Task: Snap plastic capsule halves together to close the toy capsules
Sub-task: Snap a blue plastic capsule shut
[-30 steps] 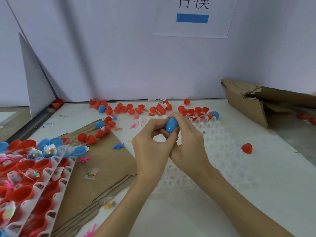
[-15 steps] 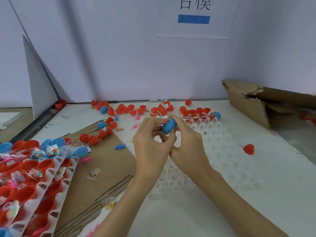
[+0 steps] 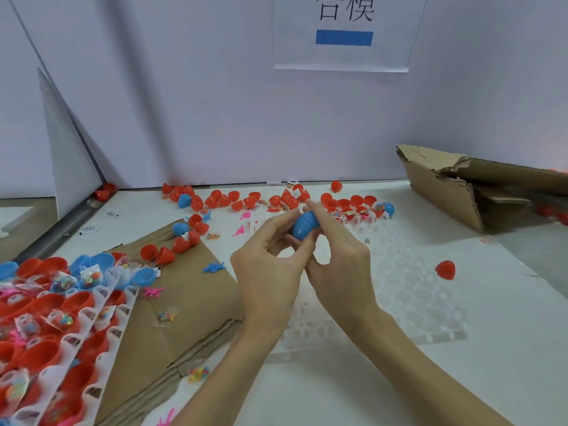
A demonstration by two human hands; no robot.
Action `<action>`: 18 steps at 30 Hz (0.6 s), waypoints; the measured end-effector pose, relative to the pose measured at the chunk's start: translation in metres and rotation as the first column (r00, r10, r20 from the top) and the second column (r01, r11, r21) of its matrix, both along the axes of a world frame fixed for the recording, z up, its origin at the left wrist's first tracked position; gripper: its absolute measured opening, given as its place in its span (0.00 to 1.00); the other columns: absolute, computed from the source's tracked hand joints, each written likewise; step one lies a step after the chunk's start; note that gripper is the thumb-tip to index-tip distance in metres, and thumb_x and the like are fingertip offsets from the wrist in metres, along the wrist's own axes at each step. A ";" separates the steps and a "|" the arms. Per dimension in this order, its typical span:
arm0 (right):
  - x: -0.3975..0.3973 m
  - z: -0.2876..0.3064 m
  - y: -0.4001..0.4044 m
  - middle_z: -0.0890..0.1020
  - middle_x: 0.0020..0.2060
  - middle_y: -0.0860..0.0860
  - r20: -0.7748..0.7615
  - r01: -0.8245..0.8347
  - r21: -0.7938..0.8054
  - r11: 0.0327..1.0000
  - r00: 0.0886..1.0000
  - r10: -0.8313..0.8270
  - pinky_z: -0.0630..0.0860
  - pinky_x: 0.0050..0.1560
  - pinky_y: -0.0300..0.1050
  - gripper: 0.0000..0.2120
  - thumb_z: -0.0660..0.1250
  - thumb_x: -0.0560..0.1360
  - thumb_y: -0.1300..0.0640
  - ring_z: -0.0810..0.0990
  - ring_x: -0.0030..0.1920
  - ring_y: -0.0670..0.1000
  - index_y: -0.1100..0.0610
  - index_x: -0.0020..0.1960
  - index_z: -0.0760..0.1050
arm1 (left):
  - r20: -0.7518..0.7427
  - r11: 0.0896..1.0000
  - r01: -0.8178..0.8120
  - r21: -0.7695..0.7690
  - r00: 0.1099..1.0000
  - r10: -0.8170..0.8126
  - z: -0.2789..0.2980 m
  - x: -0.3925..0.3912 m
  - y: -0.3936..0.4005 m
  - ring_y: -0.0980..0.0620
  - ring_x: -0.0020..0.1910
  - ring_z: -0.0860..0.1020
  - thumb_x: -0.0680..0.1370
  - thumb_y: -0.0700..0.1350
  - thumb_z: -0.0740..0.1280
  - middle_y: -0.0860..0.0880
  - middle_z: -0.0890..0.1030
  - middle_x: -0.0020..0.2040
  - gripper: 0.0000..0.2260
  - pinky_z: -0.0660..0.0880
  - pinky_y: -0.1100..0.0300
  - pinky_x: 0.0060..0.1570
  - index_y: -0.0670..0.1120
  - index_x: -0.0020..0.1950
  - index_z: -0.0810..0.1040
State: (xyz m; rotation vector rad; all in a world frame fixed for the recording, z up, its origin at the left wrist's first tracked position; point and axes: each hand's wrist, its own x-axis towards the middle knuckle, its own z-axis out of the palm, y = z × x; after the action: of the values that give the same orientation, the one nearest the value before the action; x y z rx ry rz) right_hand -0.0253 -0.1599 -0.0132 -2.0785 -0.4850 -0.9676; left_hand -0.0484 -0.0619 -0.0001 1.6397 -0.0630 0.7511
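- Blue plastic capsule (image 3: 304, 225) is sitting between both hands above the white grid tray (image 3: 408, 290), its seam showing; the left hand (image 3: 267, 272) is pinching one end, the right hand (image 3: 335, 259) is gripping the other.
- Judging by that seam, the halves are being pressed home; the next move is probably calling for a firm, straight squeeze.
- Red halves (image 3: 338, 201) are lying scattered along the pale wall (image 3: 215, 103), and torn cardboard (image 3: 455, 186) is resting on the white table (image 3: 338, 388).

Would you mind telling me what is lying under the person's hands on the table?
A clear plastic tray of empty cells lies under both hands, which hold a blue capsule. The left hand and right hand hide the cells beneath them.
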 end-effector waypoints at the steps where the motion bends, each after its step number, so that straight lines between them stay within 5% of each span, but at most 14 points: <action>1: 0.000 -0.001 0.000 0.84 0.60 0.57 0.000 0.004 0.004 1.000 1.000 -0.004 0.68 0.65 0.28 0.29 0.78 0.71 0.61 0.83 0.59 0.54 0.65 0.70 0.75 | -0.006 1.000 0.005 -0.003 1.000 -0.005 0.001 -0.001 0.000 0.60 0.52 0.84 0.73 0.40 0.79 0.60 0.86 0.52 0.17 0.79 0.71 0.52 0.51 0.60 0.85; 5: 0.001 -0.002 0.000 0.84 0.59 0.57 -0.026 0.003 0.015 1.000 1.000 -0.003 0.63 0.64 0.21 0.30 0.78 0.71 0.64 0.79 0.58 0.47 0.66 0.71 0.73 | -0.065 0.999 0.039 -0.015 0.997 -0.040 0.002 0.000 0.001 0.61 0.50 0.84 0.73 0.41 0.80 0.65 0.85 0.47 0.17 0.79 0.71 0.51 0.58 0.56 0.83; 13: 0.002 -0.004 0.003 0.85 0.53 0.56 -0.060 0.027 0.021 0.999 0.998 -0.026 0.62 0.57 0.16 0.29 0.76 0.72 0.68 0.81 0.54 0.50 0.65 0.71 0.73 | -0.026 0.999 0.027 0.042 0.999 -0.025 -0.005 0.003 0.000 0.60 0.52 0.83 0.73 0.41 0.79 0.59 0.85 0.50 0.18 0.78 0.72 0.52 0.55 0.60 0.83; 18: 0.007 -0.002 -0.003 0.85 0.53 0.55 -0.119 -0.015 -0.056 0.998 0.993 0.008 0.70 0.56 0.23 0.24 0.75 0.75 0.67 0.83 0.51 0.52 0.65 0.70 0.75 | -0.023 0.998 0.040 0.058 0.999 -0.039 -0.010 0.006 0.000 0.59 0.52 0.83 0.74 0.40 0.78 0.57 0.85 0.52 0.17 0.78 0.70 0.52 0.52 0.62 0.84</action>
State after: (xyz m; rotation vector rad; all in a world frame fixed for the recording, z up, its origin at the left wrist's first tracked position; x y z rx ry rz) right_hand -0.0186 -0.1630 -0.0155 -2.1676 -0.4674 -0.8267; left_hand -0.0427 -0.0622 -0.0102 1.6974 -0.1023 0.7072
